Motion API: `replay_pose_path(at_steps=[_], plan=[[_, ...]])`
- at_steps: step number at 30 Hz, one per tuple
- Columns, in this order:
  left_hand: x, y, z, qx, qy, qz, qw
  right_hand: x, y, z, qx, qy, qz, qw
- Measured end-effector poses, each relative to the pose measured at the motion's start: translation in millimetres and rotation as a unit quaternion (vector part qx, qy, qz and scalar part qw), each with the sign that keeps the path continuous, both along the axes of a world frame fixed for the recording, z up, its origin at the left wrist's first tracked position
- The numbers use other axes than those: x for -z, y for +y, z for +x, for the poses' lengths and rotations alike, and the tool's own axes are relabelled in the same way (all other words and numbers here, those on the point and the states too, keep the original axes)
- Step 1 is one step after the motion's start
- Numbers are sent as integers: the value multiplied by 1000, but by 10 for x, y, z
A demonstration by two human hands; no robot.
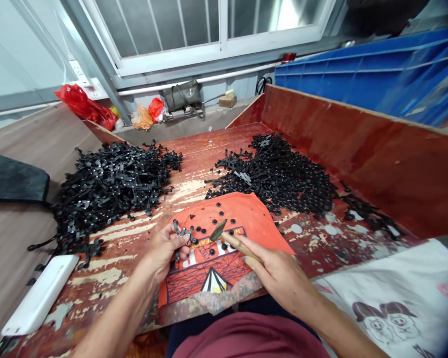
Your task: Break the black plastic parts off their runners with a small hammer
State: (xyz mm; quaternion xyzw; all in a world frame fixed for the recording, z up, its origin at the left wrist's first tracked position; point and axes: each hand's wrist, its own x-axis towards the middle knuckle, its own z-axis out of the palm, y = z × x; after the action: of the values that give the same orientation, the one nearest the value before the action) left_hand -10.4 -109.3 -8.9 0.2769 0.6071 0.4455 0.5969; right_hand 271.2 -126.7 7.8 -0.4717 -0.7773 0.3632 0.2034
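Note:
My left hand (pixel 169 248) is closed around a black moulded part (pixel 184 233) with several round knobs, holding it above the left side of an orange printed cloth (pixel 261 223). In my right hand (pixel 280 268) is the pale wooden handle of a small hammer (pixel 242 246). Its dark greenish head (pixel 218 230) sits crosswise, just right of the part and over the cloth. Several small black round pieces (pixel 212 252) lie scattered on the cloth around the hammer head.
Heaps of black parts lie on the left (pixel 115 179) and right (pixel 287 174) of the worn red tabletop (pixel 186 186). A white oblong device (pixel 41 296) rests at the left. Wooden boards (pixel 358 149) wall the sides; a blue crate (pixel 358 74) stands beyond the right one.

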Motion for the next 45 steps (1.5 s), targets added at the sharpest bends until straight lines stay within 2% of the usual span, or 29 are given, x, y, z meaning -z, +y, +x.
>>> replay_pose_path(at_steps=[7, 12, 15, 19, 24, 29, 34, 40, 45], plan=[[-38, -26, -32, -6, -25, 13, 1000, 21, -29, -13, 15, -24, 42, 999], [-81, -63, -71, 41, -36, 18, 998, 32, -41, -1, 12, -10, 33, 999], [-111, -96, -66, 58, -11, 21, 998, 14, -37, 0, 1, -6, 20, 1000], [-91, -104, -26, 54, 41, 2, 998, 3, -28, -10, -4, -13, 26, 1000], [-23, -62, -16, 59, 51, -3, 997, 15, -41, -23, 6, -35, 44, 998], [-95, -33, 25, 69, 69, -21, 995, -7, -49, -37, 3, -35, 60, 998], [-172, -7, 90, 41, 67, -28, 996, -23, -42, -48, -2, -41, 73, 997], [-181, 41, 102, 37, 52, -38, 997, -90, 4, -108, -26, -70, 67, 995], [-132, 69, 34, 66, 60, -48, 995, -128, 85, -193, -24, -101, 105, 989]])
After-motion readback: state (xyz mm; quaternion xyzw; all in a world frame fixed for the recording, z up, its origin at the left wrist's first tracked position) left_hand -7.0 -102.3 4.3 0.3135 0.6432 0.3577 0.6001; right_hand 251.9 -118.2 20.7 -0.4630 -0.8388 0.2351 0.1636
